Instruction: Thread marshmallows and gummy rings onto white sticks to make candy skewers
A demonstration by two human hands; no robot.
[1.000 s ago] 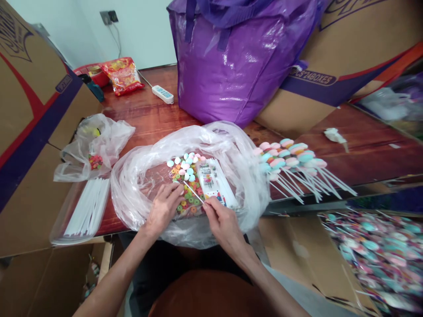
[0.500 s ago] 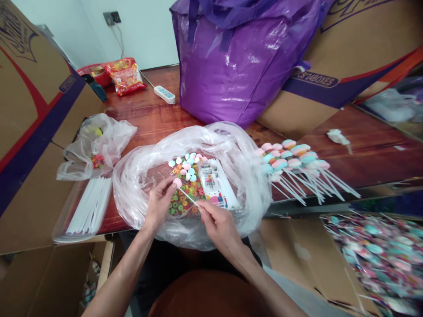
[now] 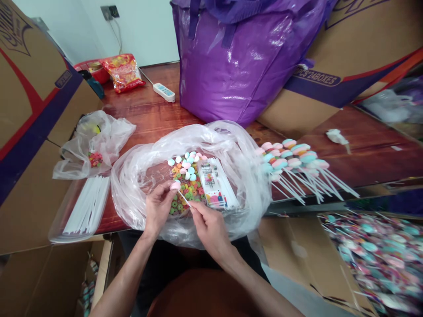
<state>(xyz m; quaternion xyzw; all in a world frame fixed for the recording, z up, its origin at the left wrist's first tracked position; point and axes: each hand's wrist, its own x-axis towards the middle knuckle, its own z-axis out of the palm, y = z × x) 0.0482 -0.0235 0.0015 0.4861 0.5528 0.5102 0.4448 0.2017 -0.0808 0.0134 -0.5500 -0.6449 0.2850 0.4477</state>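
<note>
My left hand [image 3: 158, 204] pinches a pink candy piece [image 3: 175, 186] over a large clear plastic bag [image 3: 139, 176]. My right hand [image 3: 206, 224] pinches a thin white stick [image 3: 184, 198] whose tip points at that pink piece. Inside the bag lie several coloured ring candies [image 3: 185, 193], pastel round candies [image 3: 187, 160] and a flat printed packet [image 3: 214, 185]. Both hands work close together just above the ring candies.
Finished candy sticks [image 3: 294, 165] fan out to the right of the bag. A clear sleeve of white sticks [image 3: 87, 207] and a small plastic bag [image 3: 95, 141] lie left. A purple bag [image 3: 244, 57] and cardboard boxes [image 3: 29, 114] stand behind and beside. A box of wrapped candies [image 3: 373, 255] sits lower right.
My left hand has lifted a pink candy from the pile. My right hand has drawn the stick back toward me and brought its tip up to the pink piece.
</note>
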